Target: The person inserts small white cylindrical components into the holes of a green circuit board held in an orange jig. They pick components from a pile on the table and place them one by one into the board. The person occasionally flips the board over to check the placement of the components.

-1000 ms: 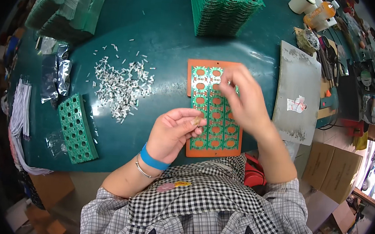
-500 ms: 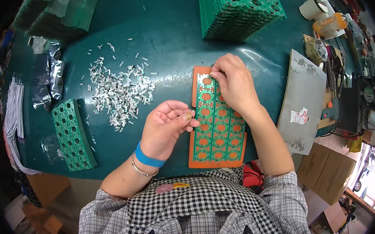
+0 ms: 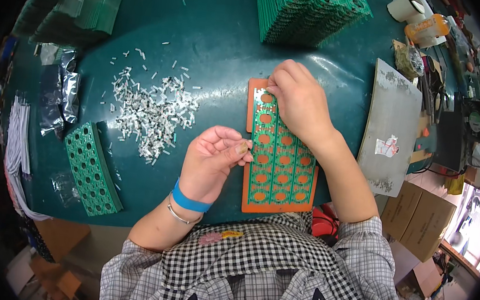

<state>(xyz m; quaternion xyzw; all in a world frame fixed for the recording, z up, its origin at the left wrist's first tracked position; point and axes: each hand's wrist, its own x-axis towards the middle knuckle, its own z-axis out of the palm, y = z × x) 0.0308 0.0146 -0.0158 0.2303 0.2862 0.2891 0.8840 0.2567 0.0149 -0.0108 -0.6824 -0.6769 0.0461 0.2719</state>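
A green circuit board panel (image 3: 272,170) with rows of round cut-outs lies on an orange base plate (image 3: 275,209) in front of me. My right hand (image 3: 301,101) reaches over the panel's far end, thumb and fingers pinched together near its far left corner. Whatever lies between those fingertips is hidden. Beside the panel's left edge, my left hand (image 3: 217,152) is held palm up with thumb and forefinger closed. Anything in that pinch is too small to name. Further left, a loose pile of small white-and-silver parts (image 3: 152,111) spreads over the table.
A tall stack of green panels (image 3: 308,19) stands at the far side, more stacks (image 3: 70,6) at far left. A smaller panel stack (image 3: 91,171), silver bags (image 3: 62,91) and a white wire bundle (image 3: 19,142) lie left. To the right are a grey board (image 3: 390,129) and cardboard boxes (image 3: 419,220).
The whole view has shifted slightly. My right hand's fingertips remain pinched at the panel's far left corner, and my left hand keeps its pinch beside the panel's left edge.
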